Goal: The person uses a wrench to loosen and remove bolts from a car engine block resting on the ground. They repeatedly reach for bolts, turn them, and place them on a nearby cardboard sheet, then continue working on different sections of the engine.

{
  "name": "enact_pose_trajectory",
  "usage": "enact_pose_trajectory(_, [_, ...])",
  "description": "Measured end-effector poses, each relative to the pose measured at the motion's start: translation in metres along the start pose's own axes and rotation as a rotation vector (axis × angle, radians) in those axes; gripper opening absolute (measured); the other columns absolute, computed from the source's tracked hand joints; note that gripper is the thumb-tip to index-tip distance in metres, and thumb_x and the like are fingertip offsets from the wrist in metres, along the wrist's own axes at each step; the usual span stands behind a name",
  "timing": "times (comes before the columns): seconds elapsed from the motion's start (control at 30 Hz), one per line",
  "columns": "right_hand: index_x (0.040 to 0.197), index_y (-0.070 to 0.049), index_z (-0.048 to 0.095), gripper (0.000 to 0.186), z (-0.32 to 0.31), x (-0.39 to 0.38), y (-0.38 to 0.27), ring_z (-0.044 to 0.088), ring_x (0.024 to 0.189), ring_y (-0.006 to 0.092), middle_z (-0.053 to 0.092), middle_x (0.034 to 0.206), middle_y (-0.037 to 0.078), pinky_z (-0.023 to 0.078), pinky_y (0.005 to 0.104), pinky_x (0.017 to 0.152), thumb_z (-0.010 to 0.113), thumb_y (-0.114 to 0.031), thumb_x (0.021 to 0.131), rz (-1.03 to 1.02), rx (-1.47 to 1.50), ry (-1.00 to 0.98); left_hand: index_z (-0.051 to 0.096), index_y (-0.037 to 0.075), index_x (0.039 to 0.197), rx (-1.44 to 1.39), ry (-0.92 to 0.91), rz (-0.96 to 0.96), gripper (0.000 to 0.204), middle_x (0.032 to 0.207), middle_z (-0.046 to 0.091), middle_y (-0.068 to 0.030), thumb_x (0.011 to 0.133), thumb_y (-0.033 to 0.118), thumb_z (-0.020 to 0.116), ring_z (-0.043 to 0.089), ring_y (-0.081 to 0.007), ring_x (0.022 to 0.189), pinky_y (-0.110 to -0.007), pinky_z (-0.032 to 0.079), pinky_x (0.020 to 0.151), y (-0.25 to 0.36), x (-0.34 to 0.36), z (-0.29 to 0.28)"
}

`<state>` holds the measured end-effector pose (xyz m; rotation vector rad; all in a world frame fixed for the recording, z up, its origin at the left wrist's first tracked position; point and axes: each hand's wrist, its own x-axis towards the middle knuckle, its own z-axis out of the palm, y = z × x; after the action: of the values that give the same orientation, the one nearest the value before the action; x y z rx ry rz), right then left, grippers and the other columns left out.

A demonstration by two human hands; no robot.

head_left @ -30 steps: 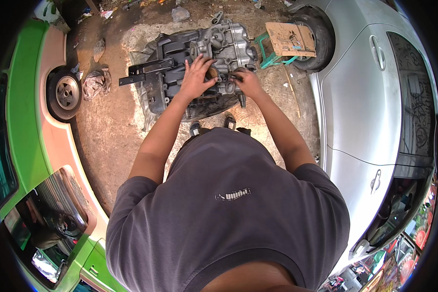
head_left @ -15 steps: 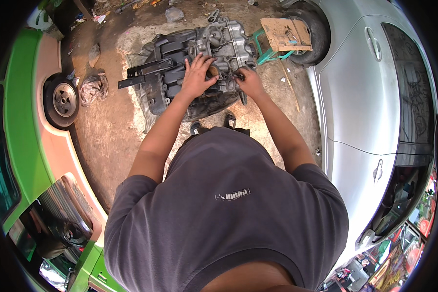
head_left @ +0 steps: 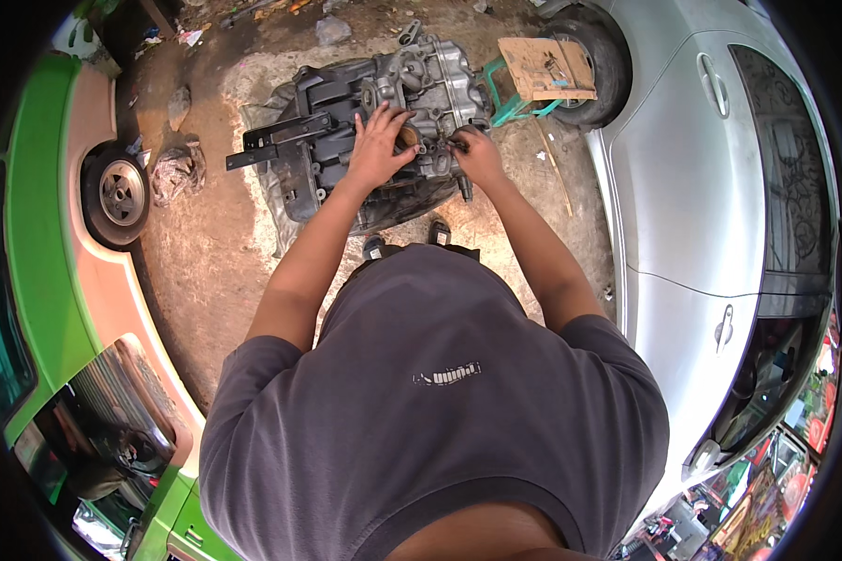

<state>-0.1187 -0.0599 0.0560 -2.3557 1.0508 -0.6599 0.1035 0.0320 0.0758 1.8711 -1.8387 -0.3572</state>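
Note:
A dirty metal engine (head_left: pixel 335 93) lies on a dark crumpled sheet on the ground in front of me. My left hand (head_left: pixel 380 150) is open, fingers spread, resting on it beside a round brownish part (head_left: pixel 408 137). My right hand (head_left: pixel 476 152) is a little to the right, fingers closed at a small dark part on the engine, too small and hidden to name. A long black bracket (head_left: pixel 260 151) sticks out from the engine's left side.
A green and peach vehicle (head_left: pixel 63 280) is at the left, a silver car (head_left: pixel 688 206) at the right. A green stool (head_left: pixel 512 110) bears cardboard (head_left: pixel 533 70) with small items. A crumpled bundle (head_left: pixel 178 178), a thin stick (head_left: pixel 554 164) and my sandalled feet (head_left: pixel 440 234) are on the ground.
My right hand has shifted slightly to the right at the engine, with fingers still closed. My left hand stays in place. The view has shifted slightly.

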Motion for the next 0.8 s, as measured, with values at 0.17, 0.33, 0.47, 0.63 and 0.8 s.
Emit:
enact_pose_trajectory(0.17, [0.101,-0.008,0.071,0.028,-0.001,-0.003,-0.004,0.063,0.090,0.0319,0.066,0.097,0.009,0.051,0.0388,0.077,0.076,-0.021,0.076,-0.016,-0.005,-0.016,0.043,0.019,0.141,0.011,0.000,-0.008,0.063,0.145,0.039,-0.0067,0.086,0.043,0.064,0.021,-0.0286,0.145,-0.062,0.006,0.117,0.001,0.000,0.001])
enact_pose_trajectory(0.33, [0.106,-0.012,0.071,0.034,-0.002,-0.010,-0.006,0.064,0.093,0.0304,0.067,0.101,0.008,0.052,0.0390,0.079,0.077,-0.027,0.077,0.045,0.034,-0.056,0.043,0.019,0.141,-0.004,0.001,-0.012,0.064,0.145,0.039,-0.0069,0.086,0.043,0.064,0.021,-0.0287,0.145,-0.062,0.006,0.117,0.003,-0.002,-0.001])
enact_pose_trajectory(0.47, [0.105,-0.010,0.071,0.036,-0.004,-0.014,-0.006,0.064,0.094,0.0304,0.067,0.103,0.009,0.052,0.0389,0.079,0.078,-0.030,0.076,0.052,0.022,-0.016,0.042,0.018,0.141,0.008,-0.004,-0.023,0.064,0.146,0.039,-0.0069,0.086,0.043,0.064,0.020,-0.0281,0.145,-0.062,0.006,0.117,0.005,-0.001,-0.002])
enact_pose_trajectory(0.63, [0.108,-0.010,0.071,0.040,-0.001,-0.017,-0.005,0.064,0.094,0.0312,0.065,0.108,0.010,0.052,0.0393,0.080,0.078,-0.033,0.076,0.011,-0.035,-0.056,0.043,0.019,0.141,-0.003,-0.014,-0.023,0.064,0.146,0.039,-0.0064,0.086,0.042,0.065,0.020,-0.0270,0.146,-0.062,0.006,0.117,0.005,-0.002,-0.004])
enact_pose_trajectory(0.8, [0.111,-0.007,0.069,0.045,-0.001,-0.019,0.000,0.064,0.089,0.0313,0.065,0.097,0.011,0.051,0.0387,0.078,0.080,-0.033,0.075,-0.006,0.016,0.056,0.043,0.019,0.141,0.000,-0.007,-0.035,0.064,0.146,0.039,-0.0056,0.086,0.042,0.066,0.020,-0.0267,0.146,-0.061,0.006,0.117,0.005,-0.001,-0.001])
